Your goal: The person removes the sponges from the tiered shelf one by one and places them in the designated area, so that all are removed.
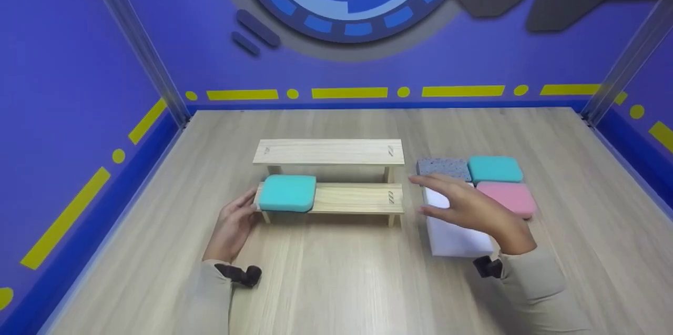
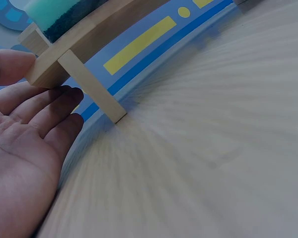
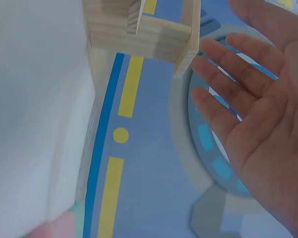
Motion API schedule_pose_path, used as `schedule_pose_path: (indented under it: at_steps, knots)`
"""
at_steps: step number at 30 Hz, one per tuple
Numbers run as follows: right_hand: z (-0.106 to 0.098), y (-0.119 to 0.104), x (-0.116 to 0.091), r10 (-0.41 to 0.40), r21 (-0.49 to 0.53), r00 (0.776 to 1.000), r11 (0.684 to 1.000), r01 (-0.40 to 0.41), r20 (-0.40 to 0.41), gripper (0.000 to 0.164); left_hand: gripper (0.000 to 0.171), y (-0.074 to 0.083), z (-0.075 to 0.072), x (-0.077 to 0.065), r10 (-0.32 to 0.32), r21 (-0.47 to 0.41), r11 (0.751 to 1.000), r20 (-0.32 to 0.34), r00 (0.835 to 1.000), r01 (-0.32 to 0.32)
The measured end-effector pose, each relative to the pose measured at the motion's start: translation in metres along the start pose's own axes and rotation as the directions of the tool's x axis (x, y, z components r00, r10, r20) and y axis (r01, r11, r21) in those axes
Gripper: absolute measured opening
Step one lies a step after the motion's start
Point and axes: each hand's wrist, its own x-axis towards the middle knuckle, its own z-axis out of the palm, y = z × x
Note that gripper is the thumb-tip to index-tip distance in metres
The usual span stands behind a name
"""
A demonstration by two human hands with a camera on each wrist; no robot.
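Observation:
A two-tier wooden rack (image 1: 357,198) stands on the table, its back board higher than its front one. On the left end of the front board lies a teal sponge (image 1: 287,192) with a dark scouring underside. My left hand (image 1: 230,230) grips that same end, thumb at the board's upper edge and fingers beneath, as the left wrist view shows. Beyond the rack's right end, my right hand (image 1: 470,209) hovers with fingers extended, holding nothing. Below it are white sponge blocks (image 1: 457,237), partly hidden by the hand.
Behind the right hand sit a grey speckled sponge (image 1: 444,168), another teal sponge (image 1: 495,169) and a pink sponge (image 1: 512,198), close together. Blue printed panels (image 1: 357,74) enclose the wooden table (image 1: 336,282) at the back and both sides.

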Motion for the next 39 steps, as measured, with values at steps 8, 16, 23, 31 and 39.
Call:
schedule_pose_path:
  at_steps: [8, 16, 23, 31, 39]
  knots:
    - [0.008, -0.011, 0.015, -0.067, 0.030, 0.998, 0.997, 0.067, 0.001, 0.055, 0.056, 0.001, 0.000, 0.001, -0.014, 0.032, 0.999, -0.006, 1.000, 0.015]
    - [0.018, -0.024, 0.033, -0.032, 0.116, 0.997, 0.993, 0.023, 0.073, 0.057, 0.056, 0.001, -0.001, -0.001, -0.015, 0.022, 1.000, -0.018, 1.000, 0.015]
    - [0.024, -0.030, 0.044, -0.019, 0.150, 0.997, 0.989, 0.007, 0.079, 0.058, 0.055, 0.002, 0.000, -0.001, -0.019, 0.010, 1.000, -0.007, 1.000, 0.019]
    - [0.035, -0.037, 0.053, -0.018, 0.162, 0.999, 0.987, 0.011, 0.043, 0.057, 0.056, 0.000, 0.000, 0.001, -0.009, -0.013, 1.000, 0.007, 1.000, 0.009]
    - [0.050, -0.045, 0.067, -0.061, 0.100, 0.998, 0.993, 0.063, -0.031, 0.058, 0.057, 0.001, 0.000, 0.001, -0.017, 0.000, 1.000, -0.005, 1.000, 0.017]
